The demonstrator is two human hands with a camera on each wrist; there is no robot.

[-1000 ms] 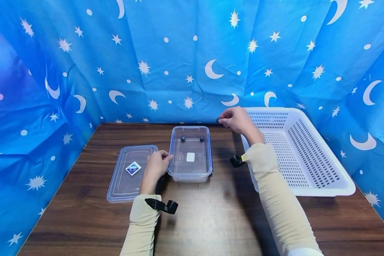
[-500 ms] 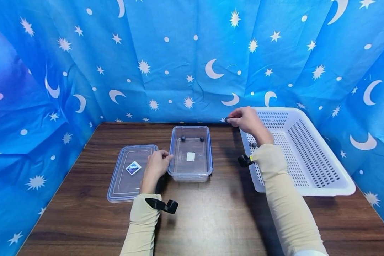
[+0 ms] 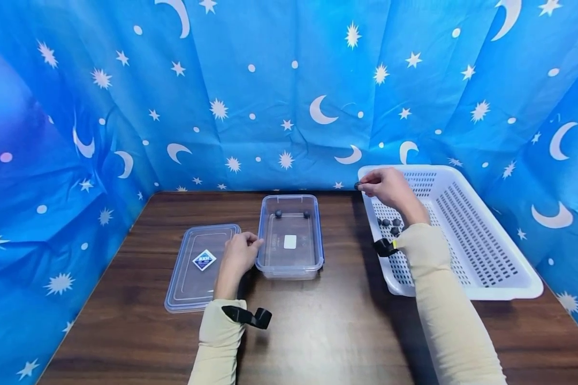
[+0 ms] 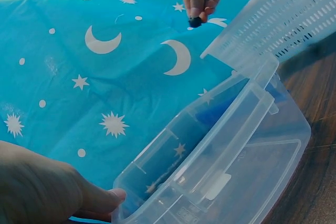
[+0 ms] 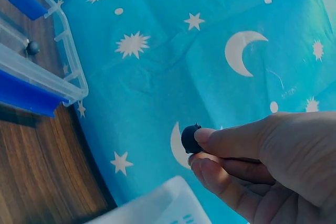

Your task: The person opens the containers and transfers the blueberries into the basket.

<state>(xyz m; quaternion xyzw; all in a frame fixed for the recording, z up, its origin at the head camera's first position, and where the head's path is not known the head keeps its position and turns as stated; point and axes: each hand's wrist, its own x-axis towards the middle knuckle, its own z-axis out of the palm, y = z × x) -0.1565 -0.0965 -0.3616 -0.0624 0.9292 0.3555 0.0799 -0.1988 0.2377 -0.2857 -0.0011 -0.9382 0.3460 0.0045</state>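
Observation:
My right hand [image 3: 392, 188] pinches a blueberry [image 5: 191, 139] between thumb and fingertips, above the far left corner of the white basket [image 3: 493, 230]. In the right wrist view the berry looks dark blue and round, with a small crown. Several more blueberries [image 3: 395, 231] lie inside the basket near its left side, partly covered by the forearm. The clear plastic container [image 3: 289, 274] has blue-edged sides and stands left of the basket. Two blueberries [image 3: 278, 213] sit apart at its far end. My left hand [image 3: 238, 258] holds the container's left rim, its thumb [image 4: 113, 195] against the edge.
A clear lid [image 3: 192, 283] with a blue diamond label lies flat on the wooden table [image 3: 313, 342], left of the container and partly under the left arm. The blue star-and-moon curtain [image 3: 270, 96] closes off the back and sides.
My right hand has moved right with the blueberry, from the gap beside the container to the basket's rim. The berries in the basket have come into view. My left hand stays at the container.

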